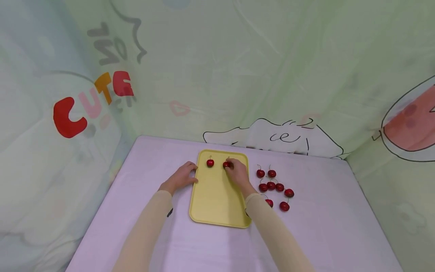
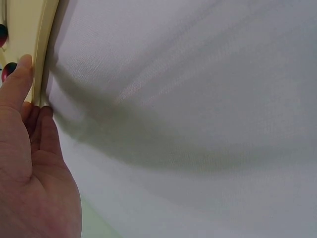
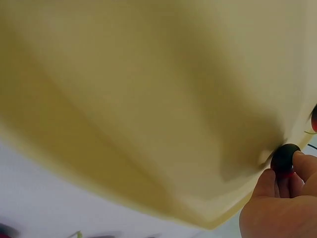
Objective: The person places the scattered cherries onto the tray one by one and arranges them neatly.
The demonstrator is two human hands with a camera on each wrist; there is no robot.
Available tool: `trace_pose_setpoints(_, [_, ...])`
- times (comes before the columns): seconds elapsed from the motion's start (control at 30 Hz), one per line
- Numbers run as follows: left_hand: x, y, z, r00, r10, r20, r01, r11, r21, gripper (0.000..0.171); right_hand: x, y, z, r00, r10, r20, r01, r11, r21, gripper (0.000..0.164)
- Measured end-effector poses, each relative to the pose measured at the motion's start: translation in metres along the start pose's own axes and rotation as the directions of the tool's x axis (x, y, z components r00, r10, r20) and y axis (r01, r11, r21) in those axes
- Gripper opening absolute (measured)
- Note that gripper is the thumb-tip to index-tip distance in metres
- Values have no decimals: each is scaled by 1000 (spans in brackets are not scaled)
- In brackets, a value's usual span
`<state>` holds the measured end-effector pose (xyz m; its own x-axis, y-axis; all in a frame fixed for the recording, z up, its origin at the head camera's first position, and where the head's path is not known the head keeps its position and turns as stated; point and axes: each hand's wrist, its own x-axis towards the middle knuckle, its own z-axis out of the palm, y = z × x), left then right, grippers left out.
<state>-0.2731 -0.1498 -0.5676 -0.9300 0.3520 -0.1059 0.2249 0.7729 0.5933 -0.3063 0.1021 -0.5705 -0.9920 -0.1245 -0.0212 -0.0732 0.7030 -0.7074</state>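
Note:
A yellow rectangular tray (image 1: 217, 204) lies lengthwise on the table. My left hand (image 1: 181, 176) holds its left rim; in the left wrist view the thumb (image 2: 22, 74) is over the edge and the fingers sit along the outer side. Near the far end of the tray, my right hand (image 1: 238, 173) pinches a red cherry (image 1: 225, 164) between thumb and fingers. That cherry (image 3: 284, 158) shows close over the tray floor in the right wrist view. Another cherry (image 1: 210, 163) rests to its left in the tray, stem pointing away.
Several loose cherries with stems (image 1: 271, 185) lie on the pale cloth right of the tray. One cherry (image 1: 269, 203) is partly covered by the right sleeve (image 1: 268, 223). Printed fabric walls (image 1: 217, 75) rise behind the table (image 1: 326, 211) and at both sides.

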Motion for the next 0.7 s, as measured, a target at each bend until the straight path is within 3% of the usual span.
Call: trace_pose_setpoints(0.7, [1,-3,0,1000,16,-6,-16,1000,-4,53,-5,-11,2,998,-60,-17,60,998,3,38])
